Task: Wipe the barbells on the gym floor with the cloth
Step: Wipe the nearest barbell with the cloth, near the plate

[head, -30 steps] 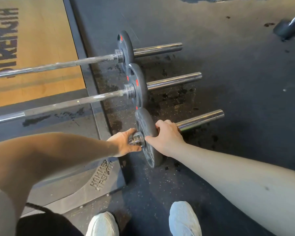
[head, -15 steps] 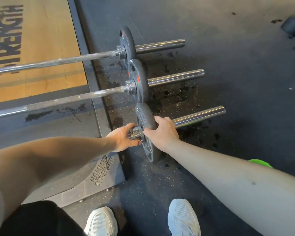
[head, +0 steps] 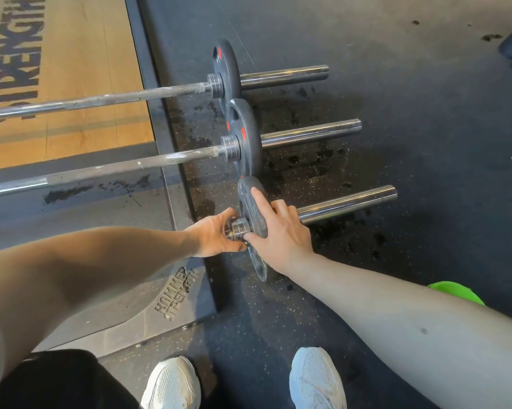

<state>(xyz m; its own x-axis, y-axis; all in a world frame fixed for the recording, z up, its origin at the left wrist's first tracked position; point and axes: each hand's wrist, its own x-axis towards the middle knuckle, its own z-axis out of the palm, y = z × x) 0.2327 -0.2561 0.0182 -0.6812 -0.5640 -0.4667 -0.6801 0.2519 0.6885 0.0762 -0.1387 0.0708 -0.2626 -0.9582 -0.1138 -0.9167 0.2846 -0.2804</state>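
The left hand (head: 216,234) wraps thumb and fingers round the ringed steel collar (head: 240,228) of the nearest barbell (head: 346,202). The shaft behind it is hidden under the hand and forearm. The right hand (head: 281,234) holds the dark, matte round plate (head: 253,199) seated against that collar: index finger straight along the rim, remaining fingers curled over the far side, thumb on the near face. A smooth chrome sleeve extends right of the right hand. Beyond the hands lie the middle barbell (head: 307,134) and the far barbell (head: 284,75), each with a red-marked dark plate and a dull, scuffed shaft cut off at the left edge. All three rest on black speckled rubber floor (head: 425,143) carrying dark blotches. Behind the right forearm a bright green item (head: 458,292) shows only in part, and its nature cannot be determined. Left of the hands, a grey metal base (head: 148,314) bears embossed "HAMMER STRENGTH", read inverted. The wooden platform (head: 86,84) beyond carries black "STRENGTH", partly cropped. Two white mesh shoes (head: 172,382) sit below the hands.
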